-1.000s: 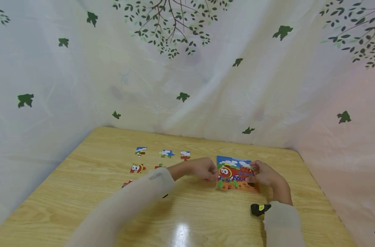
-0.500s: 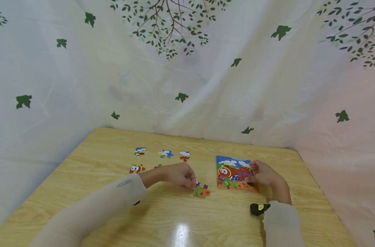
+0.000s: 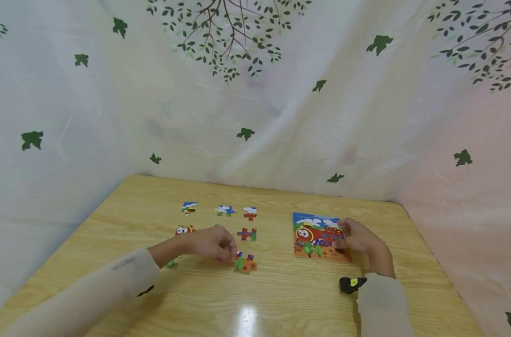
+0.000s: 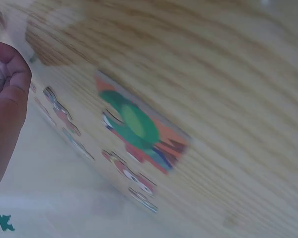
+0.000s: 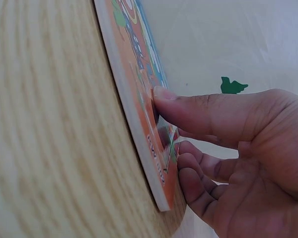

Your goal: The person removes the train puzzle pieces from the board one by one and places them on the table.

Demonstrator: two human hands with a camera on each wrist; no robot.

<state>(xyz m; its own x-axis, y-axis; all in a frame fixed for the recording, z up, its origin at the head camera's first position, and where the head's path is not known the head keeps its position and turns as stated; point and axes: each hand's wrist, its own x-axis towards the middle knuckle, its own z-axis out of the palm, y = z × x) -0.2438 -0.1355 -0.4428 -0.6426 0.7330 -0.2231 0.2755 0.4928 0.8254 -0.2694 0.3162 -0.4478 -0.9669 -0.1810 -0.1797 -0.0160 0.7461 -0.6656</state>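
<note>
With its fingertips my left hand (image 3: 213, 242) pinches the left edge of a jigsaw piece (image 3: 245, 265) showing a green leaf and orange ground, low over or on the table. In the left wrist view only part of that hand (image 4: 9, 94) appears, at the left edge. My right hand (image 3: 358, 236) grips the right side of a square jigsaw board (image 3: 318, 222) with a red cartoon train. In the right wrist view its thumb (image 5: 208, 111) lies on the board's face, fingers curled by the edge.
Several loose jigsaw pieces lie in rows on the wooden table (image 3: 281, 295), among them a cloud piece (image 3: 225, 210) and a red piece (image 3: 247, 234). My left forearm partly covers others. A leaf-printed curtain (image 3: 196, 117) hangs behind the table.
My left hand has moved left, away from the board, bringing the leaf piece toward the loose pieces. The right hand and the board have stayed in place.
</note>
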